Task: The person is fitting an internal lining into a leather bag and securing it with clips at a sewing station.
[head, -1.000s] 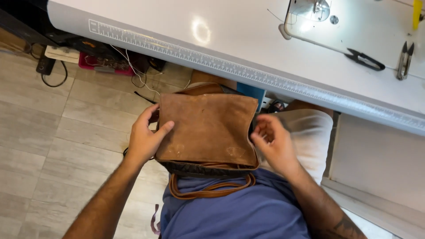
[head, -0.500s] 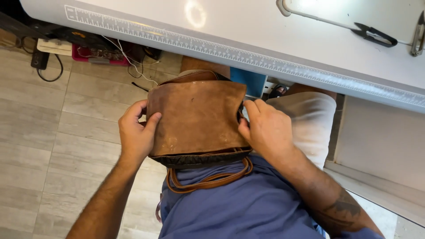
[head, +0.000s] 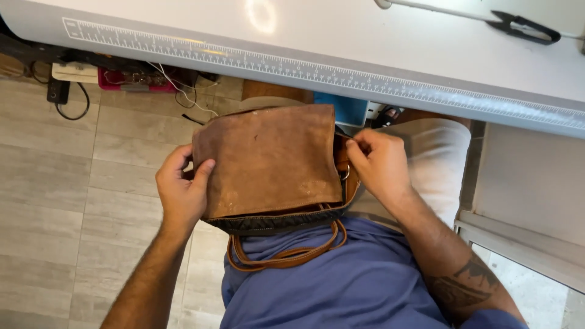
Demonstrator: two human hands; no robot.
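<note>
Worn brown suede bag point(head: 268, 161), scuffed

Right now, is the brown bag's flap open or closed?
Closed. The flap lies flat over the brown bag, reaching almost to its dark lower edge, with the left hand and right hand gripping its sides.

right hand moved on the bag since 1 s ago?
Yes. The right hand has slid up the brown bag's right edge, toward the table's ruler strip.

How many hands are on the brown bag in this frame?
2: the left hand grips the brown bag at its left edge; the right hand pinches its right side by the strap ring.
</note>
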